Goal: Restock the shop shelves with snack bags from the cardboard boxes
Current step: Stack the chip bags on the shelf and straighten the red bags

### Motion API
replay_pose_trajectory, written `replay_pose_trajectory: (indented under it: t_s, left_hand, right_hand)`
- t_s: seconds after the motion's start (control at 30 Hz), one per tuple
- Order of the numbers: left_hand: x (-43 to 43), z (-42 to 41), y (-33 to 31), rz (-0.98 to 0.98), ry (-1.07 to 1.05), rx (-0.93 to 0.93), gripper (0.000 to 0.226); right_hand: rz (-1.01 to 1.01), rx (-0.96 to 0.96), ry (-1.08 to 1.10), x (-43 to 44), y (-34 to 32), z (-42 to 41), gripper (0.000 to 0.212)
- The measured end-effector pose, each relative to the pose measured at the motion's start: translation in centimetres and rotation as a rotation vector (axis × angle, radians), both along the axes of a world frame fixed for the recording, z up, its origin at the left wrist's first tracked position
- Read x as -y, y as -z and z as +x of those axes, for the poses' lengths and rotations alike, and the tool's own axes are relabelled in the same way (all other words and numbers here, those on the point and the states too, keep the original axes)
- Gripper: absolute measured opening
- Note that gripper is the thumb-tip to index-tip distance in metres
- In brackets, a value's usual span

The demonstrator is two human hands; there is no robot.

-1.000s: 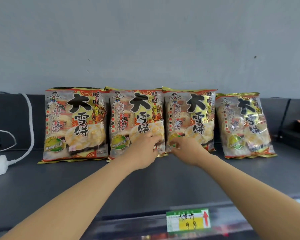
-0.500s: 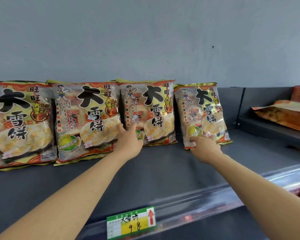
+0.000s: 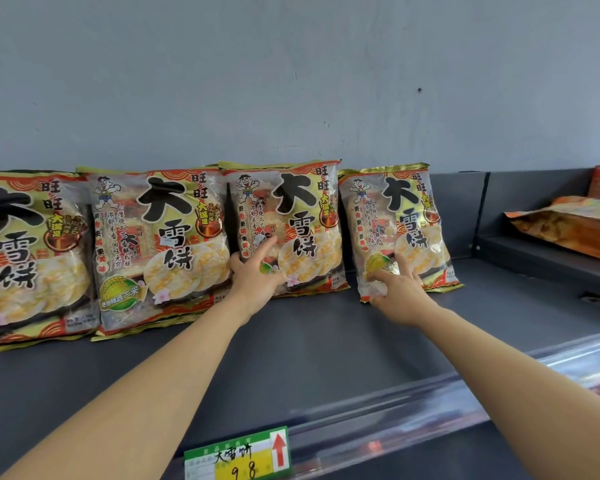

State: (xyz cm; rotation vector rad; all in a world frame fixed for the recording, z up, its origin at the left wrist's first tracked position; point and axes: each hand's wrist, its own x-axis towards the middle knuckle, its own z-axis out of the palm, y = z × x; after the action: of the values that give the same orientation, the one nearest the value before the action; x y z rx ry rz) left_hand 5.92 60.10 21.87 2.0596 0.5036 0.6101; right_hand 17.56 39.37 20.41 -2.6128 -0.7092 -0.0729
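Four snack bags [image 3: 284, 226] stand along the shelf [image 3: 309, 344] back; the left hand [image 3: 255, 278] lies flat and open on the third, the right hand [image 3: 397, 292] pinches the fourth bag [image 3: 395, 230] at 1 o'clock; best squared upright, gently

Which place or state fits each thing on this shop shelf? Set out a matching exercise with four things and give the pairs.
Things:
1. left hand
2. right hand
3. price tag
4. orange bag

Places or states:
A. lying flat on the raised shelf section at far right
B. clipped to the shelf's front rail
C. on the third rice cracker bag
D. gripping the rightmost rice cracker bag

Pairs: 1-C, 2-D, 3-B, 4-A
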Motion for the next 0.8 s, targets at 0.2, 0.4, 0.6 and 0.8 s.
replay_pose_trajectory:
  t_s: [0.2, 0.4, 0.6, 0.8]
  left_hand:
    - [0.3, 0.2, -0.3, 0.022, -0.010, -0.013, 0.066]
    - [0.5, 0.0, -0.6, 0.034, 0.001, -0.010, 0.067]
    - [0.6, -0.3, -1.0, 0.055, 0.000, 0.000, 0.068]
    - [0.7, -0.5, -0.9, 0.085, -0.031, -0.007, 0.068]
  right_hand:
    - [0.003, 0.004, -0.015, -0.2, 0.2, 0.9, 0.045]
    - [0.039, 0.026, -0.043, -0.3, 0.7, 2.0, 0.045]
    - [0.073, 0.001, -0.048, -0.2, 1.0, 2.2, 0.046]
    - [0.029, -0.007, -0.037, 0.0, 0.7, 1.7, 0.053]
